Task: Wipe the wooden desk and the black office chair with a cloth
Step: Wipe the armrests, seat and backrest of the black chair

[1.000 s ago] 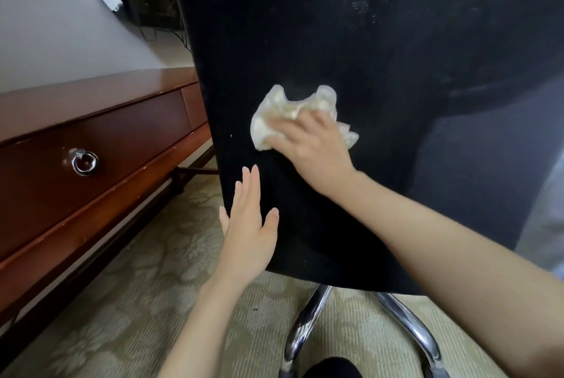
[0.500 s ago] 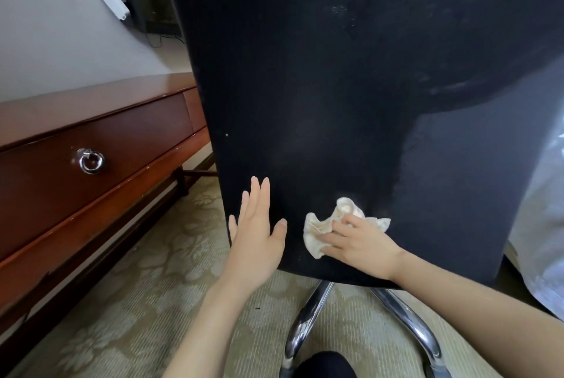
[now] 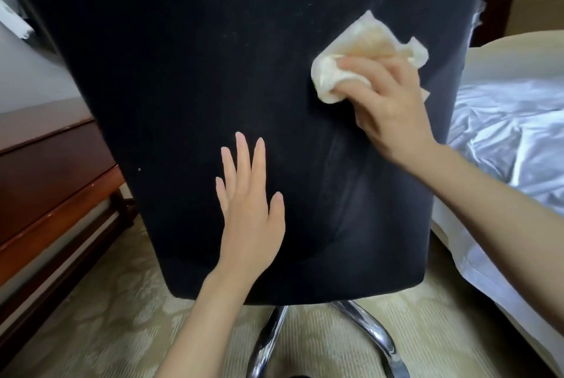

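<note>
We see a pale patterned carpet (image 3: 100, 325) underfoot, and the black office chair (image 3: 198, 72) fills most of the view, so we place everything else from it. Its backrest faces us upright, dark fabric with faint pale specks and smears. Below its lower edge the chrome legs (image 3: 370, 335) of its base curve down to the carpet.

The cloth (image 3: 345, 50), a crumpled cream-white piece with a yellowish tinge, lies against the upper right part of the backrest, near the chair's right edge. Our right hand (image 3: 393, 115) holds it there. The fingers (image 3: 363, 67) are curled over its lower half, bunching it and pressing it to the fabric, while its upper folds stick out above them.

Our left hand (image 3: 250, 212) rests flat on the lower middle of the backrest. Its fingers (image 3: 244, 164) are straight, slightly spread and pointing up, with the thumb out to the side. It holds nothing and sits well apart from the cloth.

To the left of the chair stands the wooden worktop (image 3: 45, 182), reddish-brown. We see its front edge and lower rails, and the backrest hides the rest. Higher on that side a white object (image 3: 12, 20) sits against the grey wall, too cut off for us to tell what it is. To the right of the chair lies a bed (image 3: 503, 121) with rumpled white sheets, close beside the backrest.
</note>
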The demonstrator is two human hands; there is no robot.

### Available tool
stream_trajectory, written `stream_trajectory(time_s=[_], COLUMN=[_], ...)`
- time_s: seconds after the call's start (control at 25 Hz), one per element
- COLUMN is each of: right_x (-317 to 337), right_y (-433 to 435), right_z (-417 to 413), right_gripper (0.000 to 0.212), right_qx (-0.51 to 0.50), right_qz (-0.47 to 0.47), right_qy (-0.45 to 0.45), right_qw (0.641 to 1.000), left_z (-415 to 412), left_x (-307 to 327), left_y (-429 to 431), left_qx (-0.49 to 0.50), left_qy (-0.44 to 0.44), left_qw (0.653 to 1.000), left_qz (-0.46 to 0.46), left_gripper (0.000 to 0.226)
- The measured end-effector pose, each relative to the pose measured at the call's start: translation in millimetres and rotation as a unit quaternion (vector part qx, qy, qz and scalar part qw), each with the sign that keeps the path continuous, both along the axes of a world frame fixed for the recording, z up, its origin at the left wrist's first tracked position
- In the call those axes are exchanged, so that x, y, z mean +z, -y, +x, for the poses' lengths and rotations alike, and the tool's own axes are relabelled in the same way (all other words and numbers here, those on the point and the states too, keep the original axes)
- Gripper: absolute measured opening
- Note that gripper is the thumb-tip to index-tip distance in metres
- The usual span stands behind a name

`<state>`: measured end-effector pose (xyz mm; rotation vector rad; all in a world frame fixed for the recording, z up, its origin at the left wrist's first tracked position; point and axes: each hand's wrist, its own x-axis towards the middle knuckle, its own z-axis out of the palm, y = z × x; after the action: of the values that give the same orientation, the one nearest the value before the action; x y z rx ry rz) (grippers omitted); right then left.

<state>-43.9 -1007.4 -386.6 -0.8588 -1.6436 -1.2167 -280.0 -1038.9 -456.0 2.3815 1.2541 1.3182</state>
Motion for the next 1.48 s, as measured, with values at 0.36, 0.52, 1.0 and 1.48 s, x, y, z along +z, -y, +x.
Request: stream_trajectory(time_s=[0.36,0.52,1.0,1.48], right_x=[-134.7,-198.2,-134.1,-50.5], right_y=[-3.2,8.6,20.6,17.4], right_z=[-37.6,-32.8,9.7,-10.8], right_gripper=[0.021,0.014,0.013,0.030], right_qx=[0.050,0.043,-0.024,-0.047], right_qz=[-0.120,-0.222,-0.164,-0.024], right_qy=[0.008,0.103,0.094,-0.113], right_qw=[0.992,0.969,0.982,0.992], left_z=[26.8,23.8,12.8,18.2], left_x=[-2.0,-8.0,-1.1,-1.1], left_y=[-13.3,-19.5,-22.3,-18.4], left_qx=[0.015,0.069,0.107,0.095], left_qy=[-0.076,-0.146,-0.224,-0.207], left_qw=[0.995,0.982,0.958,0.966], left_qz=[0.060,0.095,0.145,0.123], left_gripper=[0.092,0.098,0.090,0.086])
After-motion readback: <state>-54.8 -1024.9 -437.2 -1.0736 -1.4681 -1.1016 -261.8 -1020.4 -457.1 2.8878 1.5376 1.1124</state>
